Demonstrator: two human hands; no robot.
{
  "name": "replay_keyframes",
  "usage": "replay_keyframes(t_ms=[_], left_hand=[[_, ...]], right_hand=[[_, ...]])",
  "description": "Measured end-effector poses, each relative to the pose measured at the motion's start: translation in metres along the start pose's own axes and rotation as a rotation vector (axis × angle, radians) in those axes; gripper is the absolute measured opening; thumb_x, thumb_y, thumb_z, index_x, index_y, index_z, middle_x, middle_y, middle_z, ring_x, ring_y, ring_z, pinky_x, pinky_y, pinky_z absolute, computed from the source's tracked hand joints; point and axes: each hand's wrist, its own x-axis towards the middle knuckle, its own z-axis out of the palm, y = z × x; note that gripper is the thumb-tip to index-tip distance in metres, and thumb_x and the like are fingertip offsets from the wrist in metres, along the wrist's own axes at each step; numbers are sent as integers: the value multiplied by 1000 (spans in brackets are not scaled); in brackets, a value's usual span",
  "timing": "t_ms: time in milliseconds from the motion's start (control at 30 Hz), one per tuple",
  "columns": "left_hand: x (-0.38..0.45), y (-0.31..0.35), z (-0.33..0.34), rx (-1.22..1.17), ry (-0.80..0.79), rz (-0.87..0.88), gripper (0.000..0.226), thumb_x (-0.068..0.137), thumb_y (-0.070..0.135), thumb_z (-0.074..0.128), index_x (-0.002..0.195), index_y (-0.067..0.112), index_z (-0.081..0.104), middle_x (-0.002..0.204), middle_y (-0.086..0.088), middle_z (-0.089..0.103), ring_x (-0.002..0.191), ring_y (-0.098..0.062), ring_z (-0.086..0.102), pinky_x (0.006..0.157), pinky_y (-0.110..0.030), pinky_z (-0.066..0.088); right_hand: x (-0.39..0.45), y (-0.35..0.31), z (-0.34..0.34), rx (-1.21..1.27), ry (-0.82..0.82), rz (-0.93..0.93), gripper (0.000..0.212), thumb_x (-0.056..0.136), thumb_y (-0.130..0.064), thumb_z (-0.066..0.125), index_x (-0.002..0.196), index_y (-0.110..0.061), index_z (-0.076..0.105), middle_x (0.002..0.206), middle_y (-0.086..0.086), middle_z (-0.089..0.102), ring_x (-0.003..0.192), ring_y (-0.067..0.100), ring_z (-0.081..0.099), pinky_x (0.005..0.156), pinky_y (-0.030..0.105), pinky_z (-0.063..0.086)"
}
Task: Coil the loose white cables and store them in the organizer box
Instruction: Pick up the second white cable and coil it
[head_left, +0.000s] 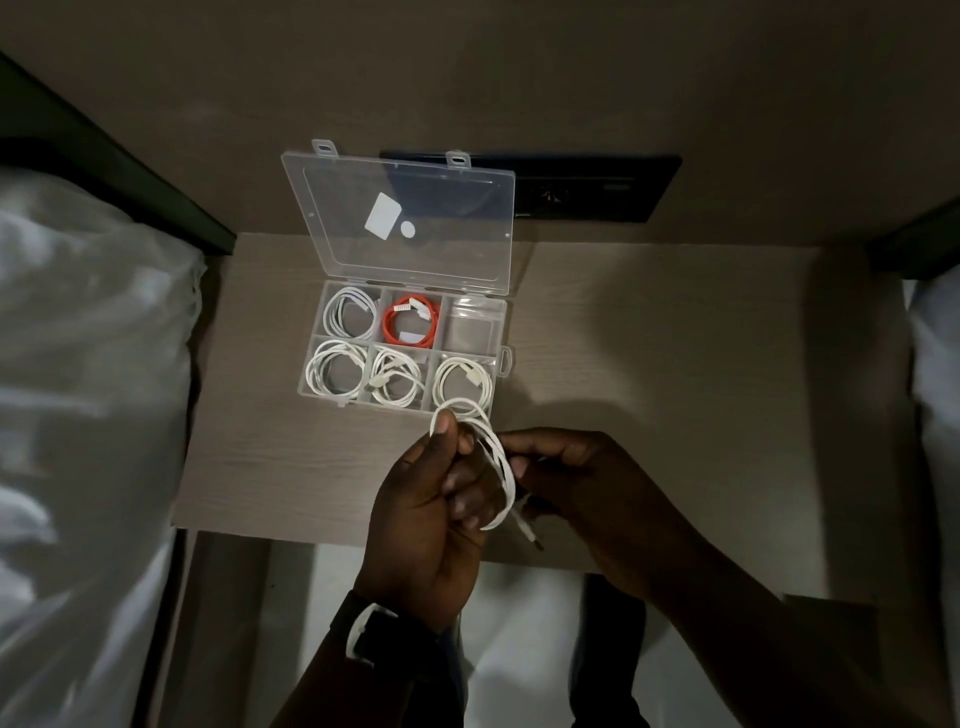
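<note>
A clear plastic organizer box (503, 332) stands open on a small wooden table (649, 374), its lid tilted back. White coiled cables fill the back-left compartment (349, 314) and all three front compartments (335, 370). An orange coiled cable (411, 325) lies in the back-middle one. The back-right compartment (475, 325) holds nothing. Just in front of the box, my left hand (431, 514) grips a white cable (501, 457) wound into loops around its fingers. My right hand (576, 473) pinches the same cable from the right. The cable's plug end (530, 535) dangles below.
White bedding lies at the left (88, 415) and the right edge (935, 415). A dark socket panel (592, 189) sits on the wall behind the box. A dark wristband (384, 631) is on my left wrist. The table's front edge runs under my hands.
</note>
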Motion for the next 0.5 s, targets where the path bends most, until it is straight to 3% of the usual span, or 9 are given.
replay_keyframes(t_ms=[67, 133, 233, 333, 500], left_hand=[[0, 2, -2, -26, -39, -36, 29, 97, 32, 43, 78, 12, 50, 53, 7, 32, 40, -3, 30, 43, -18, 23], [0, 3, -3, -53, -60, -63, 30, 98, 33, 40, 77, 14, 49, 53, 8, 34, 40, -2, 31, 43, -20, 17], [0, 5, -2, -60, -56, -84, 33, 99, 33, 38, 74, 14, 49, 53, 8, 34, 39, -2, 31, 41, -19, 16], [1, 7, -1, -21, -40, -72, 31, 97, 33, 42, 74, 14, 49, 53, 7, 33, 39, -2, 30, 40, -19, 17], [-1, 3, 1, 59, -19, -50, 33, 95, 38, 44, 73, 14, 50, 53, 7, 34, 40, -2, 31, 40, -18, 19]], right_hand=[[4, 4, -2, 55, -2, 16, 25, 94, 1, 54, 107, -7, 72, 88, 11, 73, 77, 15, 66, 65, 20, 52], [7, 7, -3, 114, -27, 33, 21, 93, 2, 55, 104, -4, 72, 88, 13, 71, 78, 19, 66, 67, 24, 54], [7, 11, -6, 174, -63, 26, 16, 89, 4, 58, 103, 4, 67, 91, 20, 66, 80, 31, 59, 71, 31, 54], [7, 12, -8, 219, -107, 6, 16, 83, 0, 63, 98, 2, 67, 90, 20, 65, 81, 30, 61, 72, 31, 54], [11, 12, -2, -8, 80, -135, 15, 90, 7, 54, 85, 1, 66, 75, 21, 67, 66, 29, 63, 63, 34, 54]])
